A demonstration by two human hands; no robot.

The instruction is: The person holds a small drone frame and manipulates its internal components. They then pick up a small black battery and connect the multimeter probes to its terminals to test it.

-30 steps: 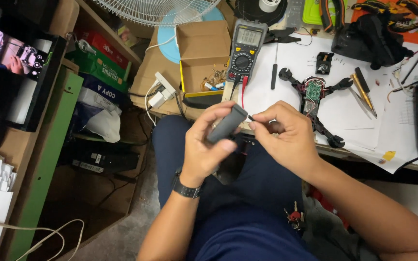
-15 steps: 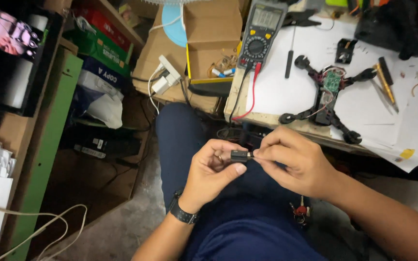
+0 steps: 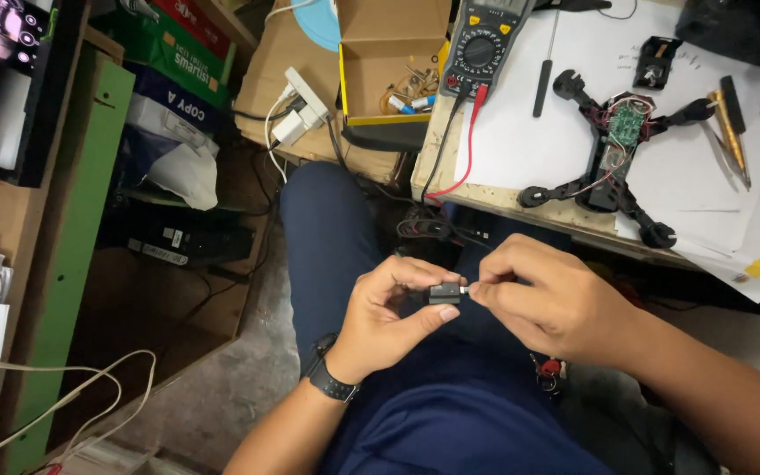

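Observation:
Over my lap, my left hand [image 3: 389,321] pinches a small black block-shaped part [image 3: 442,294] between thumb and fingers. My right hand [image 3: 549,299] meets it from the right, fingertips closed on a tiny light-coloured plug or wire end [image 3: 468,288] at the block's right face. A black watch sits on my left wrist. What lies behind the right fingers is hidden. Above, on the white-papered bench, lies a black quadcopter frame [image 3: 613,158] with an exposed circuit board and thin wires.
A multimeter [image 3: 484,48] with red and black leads lies at the bench's left edge, beside an open cardboard box [image 3: 387,66] of small parts. A screwdriver [image 3: 544,75], a white power strip [image 3: 299,110], green shelving [image 3: 72,237] at left and loose cables on the floor.
Both hands have dropped from the bench edge toward my lap. The long dark piece held a second ago is gone; a short black block is now pinched, right fingers at its end.

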